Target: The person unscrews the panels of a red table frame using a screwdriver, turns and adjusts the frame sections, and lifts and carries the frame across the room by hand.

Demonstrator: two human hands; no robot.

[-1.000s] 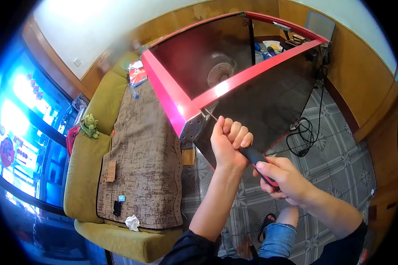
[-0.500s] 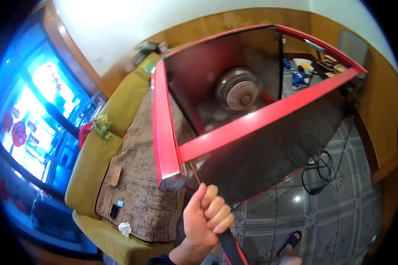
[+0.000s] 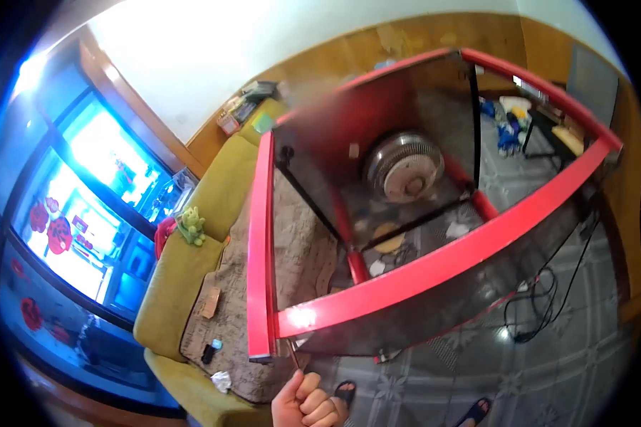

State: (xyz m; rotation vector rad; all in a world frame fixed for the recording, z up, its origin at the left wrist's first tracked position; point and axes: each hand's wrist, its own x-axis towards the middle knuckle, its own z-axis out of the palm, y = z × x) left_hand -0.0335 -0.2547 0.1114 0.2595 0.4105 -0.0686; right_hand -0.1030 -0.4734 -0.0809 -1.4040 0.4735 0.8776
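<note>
My left hand (image 3: 308, 402) is at the bottom of the head view, its fingers wrapped in a fist. It grips a screwdriver, whose thin metal shaft (image 3: 294, 356) points up from the thumb. The shaft's upper end meets the underside of a corner of a large red frame (image 3: 434, 274), where two red bars join. Dark, see-through panels fill the frame's sides. Inside sits a round, ribbed metal unit (image 3: 404, 167). The screwdriver's handle is hidden by the fist and the picture edge. My right hand is out of view.
A green sofa (image 3: 165, 302) with a patterned cover stands left of the frame, a green plush toy (image 3: 191, 225) on it. A black cable (image 3: 541, 313) lies coiled on the tiled floor (image 3: 441, 388). Slippered feet (image 3: 477, 411) show below. Clothes (image 3: 513, 121) lie behind, near wood-panelled walls.
The view has shifted, so my left hand appears lower and slightly left. The screwdriver's black and red handle has left the view. More of the frame's inside shows, with the shaft still at the corner.
</note>
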